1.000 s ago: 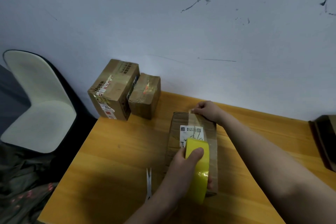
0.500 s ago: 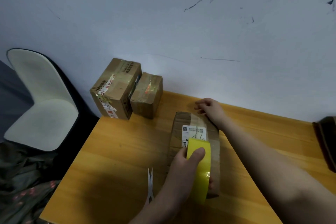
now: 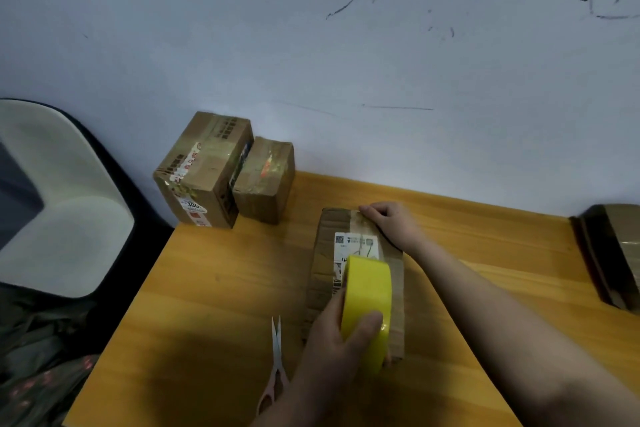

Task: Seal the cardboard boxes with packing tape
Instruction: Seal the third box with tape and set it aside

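Since a second ago the roll of yellow tape (image 3: pixel 367 308) has slid a little nearer along the flat cardboard box (image 3: pixel 323 274), and the right hand (image 3: pixel 391 224) has shifted to the box's far right corner. The box lies flat on the wooden desk (image 3: pixel 214 305), its white shipping label (image 3: pixel 353 243) facing up just beyond the roll. A strip of clear tape (image 3: pixel 363 222) runs from the roll over the label to the far edge.

The left hand (image 3: pixel 334 343) grips the roll on edge atop the box, thumb curled over its yellow face, the other fingers hidden behind it. The right hand's fingers (image 3: pixel 372 211) are bent and press down on the tape end at the far edge; whether they pinch it I cannot tell.

Just left of the box, touching the desk beside the left wrist, lie scissors (image 3: pixel 275 357), blades pointing away. Farther left and beyond the box, two taped boxes (image 3: pixel 225 170) stand side by side against the scuffed wall (image 3: pixel 346 62). Right of the box, at the desk's edge, sits another box (image 3: pixel 613 253), partly cut off. Left of the desk is a pale chair (image 3: pixel 59 204).
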`<state>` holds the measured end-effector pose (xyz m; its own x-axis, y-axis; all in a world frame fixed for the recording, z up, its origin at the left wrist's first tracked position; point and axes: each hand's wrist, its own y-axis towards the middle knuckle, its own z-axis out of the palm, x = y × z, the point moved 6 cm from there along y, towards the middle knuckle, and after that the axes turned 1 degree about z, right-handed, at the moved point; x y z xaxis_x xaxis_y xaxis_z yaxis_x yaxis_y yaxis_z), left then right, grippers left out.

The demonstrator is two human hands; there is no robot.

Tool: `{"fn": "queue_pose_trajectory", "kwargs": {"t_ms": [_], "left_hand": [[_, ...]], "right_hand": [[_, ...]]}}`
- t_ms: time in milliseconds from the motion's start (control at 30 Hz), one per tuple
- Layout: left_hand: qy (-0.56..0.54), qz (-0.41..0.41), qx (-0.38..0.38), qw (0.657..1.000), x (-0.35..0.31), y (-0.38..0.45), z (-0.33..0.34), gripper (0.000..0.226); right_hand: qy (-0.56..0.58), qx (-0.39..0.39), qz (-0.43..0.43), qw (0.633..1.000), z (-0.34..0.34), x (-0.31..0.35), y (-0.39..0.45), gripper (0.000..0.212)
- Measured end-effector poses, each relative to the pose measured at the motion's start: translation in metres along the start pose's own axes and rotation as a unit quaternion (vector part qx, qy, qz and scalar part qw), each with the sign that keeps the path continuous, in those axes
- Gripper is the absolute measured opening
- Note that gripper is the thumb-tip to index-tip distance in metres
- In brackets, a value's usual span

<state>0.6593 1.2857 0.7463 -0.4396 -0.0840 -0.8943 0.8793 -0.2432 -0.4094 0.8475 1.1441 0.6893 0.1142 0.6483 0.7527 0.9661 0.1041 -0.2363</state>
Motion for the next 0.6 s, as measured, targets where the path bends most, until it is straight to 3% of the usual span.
{"fn": "queue_pose_trajectory", "kwargs": {"t_ms": [367,500,600], "left_hand": [[-0.048,-0.038,-0.028,0.998,-0.014,-0.011,0.004,0.024],[-0.043,-0.044,-0.022,0.998,-0.017,-0.012,0.007,0.021],[-0.034,-0.047,-0.016,0.998,-0.017,-0.011,0.006,0.021]], "right_hand": [[-0.047,-0.022,0.013,0.999,0.003,0.000,-0.003,0.033],[-0.171,-0.149,-0.139,0.964,0.000,0.015,-0.021,0.033],[-0.170,-0.096,-0.251,0.948,0.001,0.021,-0.045,0.052]]}}
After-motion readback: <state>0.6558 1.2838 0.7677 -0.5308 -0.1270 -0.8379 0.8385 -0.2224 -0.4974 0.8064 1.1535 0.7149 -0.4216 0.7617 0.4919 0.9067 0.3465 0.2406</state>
